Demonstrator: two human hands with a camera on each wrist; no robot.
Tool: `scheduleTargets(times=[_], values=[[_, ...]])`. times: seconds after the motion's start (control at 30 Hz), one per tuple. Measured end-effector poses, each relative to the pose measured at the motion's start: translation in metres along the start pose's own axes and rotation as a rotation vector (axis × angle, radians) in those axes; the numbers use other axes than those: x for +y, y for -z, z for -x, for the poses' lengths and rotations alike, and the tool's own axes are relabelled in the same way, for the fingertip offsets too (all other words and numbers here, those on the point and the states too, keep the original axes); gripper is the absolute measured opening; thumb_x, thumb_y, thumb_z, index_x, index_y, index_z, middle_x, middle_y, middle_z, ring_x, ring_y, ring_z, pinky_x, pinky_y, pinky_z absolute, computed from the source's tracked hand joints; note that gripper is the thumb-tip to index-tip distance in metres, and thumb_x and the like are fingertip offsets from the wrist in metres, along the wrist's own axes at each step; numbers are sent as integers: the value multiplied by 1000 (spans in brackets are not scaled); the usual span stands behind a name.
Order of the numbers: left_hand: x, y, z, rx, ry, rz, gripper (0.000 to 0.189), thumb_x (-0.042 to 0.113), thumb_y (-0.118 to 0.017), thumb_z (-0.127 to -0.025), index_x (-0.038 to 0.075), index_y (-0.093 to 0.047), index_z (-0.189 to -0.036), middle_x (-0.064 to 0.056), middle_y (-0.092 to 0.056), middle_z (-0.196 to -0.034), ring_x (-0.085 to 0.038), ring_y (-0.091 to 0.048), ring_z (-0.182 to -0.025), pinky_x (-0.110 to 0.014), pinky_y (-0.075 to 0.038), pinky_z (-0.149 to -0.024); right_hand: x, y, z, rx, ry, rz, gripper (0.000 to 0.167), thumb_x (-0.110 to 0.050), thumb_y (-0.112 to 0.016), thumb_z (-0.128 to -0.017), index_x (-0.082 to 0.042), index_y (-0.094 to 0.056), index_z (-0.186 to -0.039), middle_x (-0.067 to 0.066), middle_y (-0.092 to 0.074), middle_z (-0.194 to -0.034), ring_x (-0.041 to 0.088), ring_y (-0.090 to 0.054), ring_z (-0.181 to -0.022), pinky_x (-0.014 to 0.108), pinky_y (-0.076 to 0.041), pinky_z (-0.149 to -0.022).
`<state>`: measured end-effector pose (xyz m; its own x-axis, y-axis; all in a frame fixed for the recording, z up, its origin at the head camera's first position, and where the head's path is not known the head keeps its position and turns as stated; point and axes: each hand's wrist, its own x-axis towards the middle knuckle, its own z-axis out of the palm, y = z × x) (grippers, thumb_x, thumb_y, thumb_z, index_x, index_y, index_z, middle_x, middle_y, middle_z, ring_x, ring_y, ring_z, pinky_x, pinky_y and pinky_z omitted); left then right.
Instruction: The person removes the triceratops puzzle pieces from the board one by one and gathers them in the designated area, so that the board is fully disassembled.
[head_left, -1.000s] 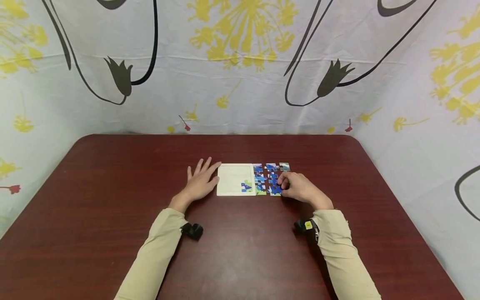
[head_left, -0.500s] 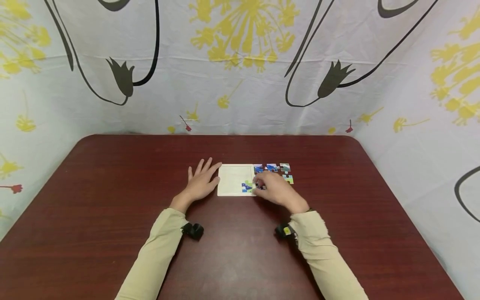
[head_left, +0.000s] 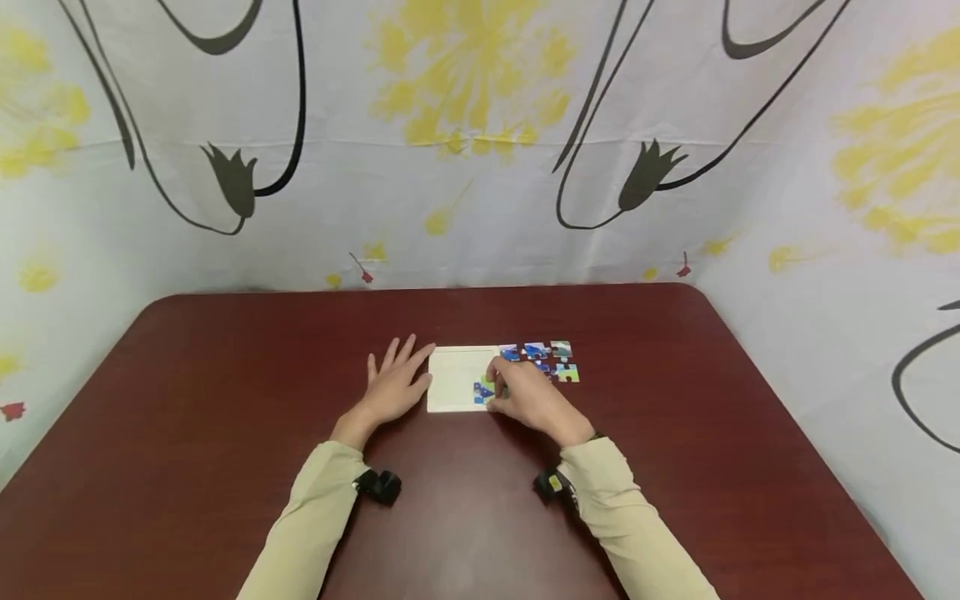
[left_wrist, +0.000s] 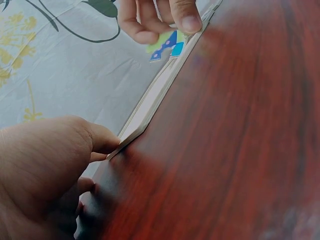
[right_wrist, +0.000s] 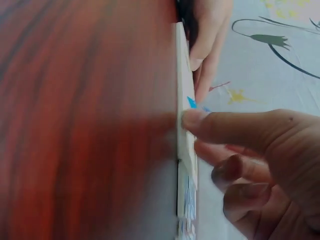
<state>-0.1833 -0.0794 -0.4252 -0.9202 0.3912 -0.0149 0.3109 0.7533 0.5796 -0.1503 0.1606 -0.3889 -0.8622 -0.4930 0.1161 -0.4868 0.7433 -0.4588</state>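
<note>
A shallow cream puzzle tray (head_left: 450, 379) lies on the table, with joined blue and green puzzle pieces (head_left: 481, 393) in its lower right corner. My left hand (head_left: 390, 392) lies with fingers spread at the tray's left side. In the left wrist view, the left thumb (left_wrist: 102, 139) touches the tray's corner. My right hand (head_left: 525, 396) is over the tray's right edge, thumb and fingers curled in a pinch around a small puzzle piece mostly hidden by them. In the right wrist view, the right thumb (right_wrist: 200, 123) is at the tray's rim, near a blue piece (right_wrist: 191, 102).
Several loose puzzle pieces (head_left: 536, 351) lie flat right of the tray, some hidden under the right hand. A green and blue piece (head_left: 567, 372) lies at their outer right. The dark red table (head_left: 660, 467) ends at a patterned cloth (head_left: 300, 250) behind.
My right hand has moved left from the loose pieces to the tray's lower right corner, uncovering the rightmost pieces. The left hand stays at the tray. The head view has tilted slightly.
</note>
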Motion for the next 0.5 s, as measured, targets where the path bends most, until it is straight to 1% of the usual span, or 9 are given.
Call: scheduleTargets(times=[0.1,0.13,0.2,0.27,0.33,0.4,0.5], values=[[-8,3,6,29,14,8,52,27,-45,-97,15,-32,-147,-17,-12,-153,-37,1,-139,-63,10,-101,2,6,1,50,26,-27,25,-11,-75,-77,-5,-59,-94,-3,-60,-74,9,-56,-65,24,-45,-61],[-11,4,8,41,15,9,52,26,-45,-97,15,-33,-146,-17,-13,-153,-37,1,-139,-63,10,-101,6,11,3,77,18,-36,24,-11,-76,-77,-4,-60,-94,-4,-61,-74,9,-56,-64,24,-46,-60],[-15,8,11,47,18,11,52,26,-45,-97,14,-32,-146,-18,-13,-153,-37,1,-139,-63,10,-100,18,26,12,104,-14,-71,25,-12,-76,-77,-4,-61,-94,-4,-61,-73,9,-56,-63,26,-47,-61],[-17,11,12,44,20,14,52,26,-45,-97,13,-32,-146,-18,-12,-153,-38,1,-139,-63,10,-100,34,40,24,103,-83,-112,25,-14,-76,-77,-4,-61,-96,-4,-61,-74,9,-56,-62,28,-47,-61],[-18,14,12,47,18,18,52,26,-45,-98,13,-32,-146,-19,-12,-153,-38,1,-139,-63,10,-100,49,50,36,81,-159,-135,26,-13,-75,-78,-4,-61,-97,-3,-60,-75,11,-56,-64,30,-47,-62],[-20,17,11,49,20,21,52,26,-45,-98,13,-32,-146,-19,-12,-153,-38,1,-139,-63,10,-100,61,52,42,49,-213,-159,25,-12,-74,-79,-4,-60,-98,-1,-58,-75,13,-55,-63,31,-46,-61],[-22,17,8,53,19,22,52,25,-45,-98,13,-32,-146,-19,-13,-153,-38,1,-139,-63,10,-100,70,50,44,1,-240,-185,26,-11,-73,-80,-2,-60,-100,0,-58,-76,14,-53,-62,31,-45,-60]])
